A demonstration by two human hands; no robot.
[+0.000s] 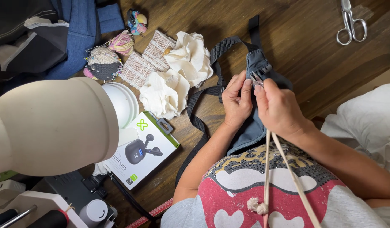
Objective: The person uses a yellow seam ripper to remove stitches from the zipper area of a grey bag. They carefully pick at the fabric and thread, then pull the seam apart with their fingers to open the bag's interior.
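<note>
Closest to us, a cream cord [269, 169] with a knotted end hangs down over the patterned shirt and runs up toward our right hand [277, 107]. That hand is closed on a small pair of metal snips [257, 78], their tips resting at the top edge of the grey pouch [256, 67]. Our left hand [237, 99] is closed too, thumb and fingers pinching the cloth just beside the snips and holding it up off the wooden table [313, 46]. We judge the pouch light, soft and floppy; it will sag and fold unless held near the seam, so the firm stitched edge by the buckle is the best place to grip. Its black strap [199, 120] loops out limply to the left and could snag. Beyond lie cream fabric flowers [178, 80], a white-and-green earbud box [144, 147], a pincushion [103, 63], and, well apart at the far right, silver scissors [350, 23].
</note>
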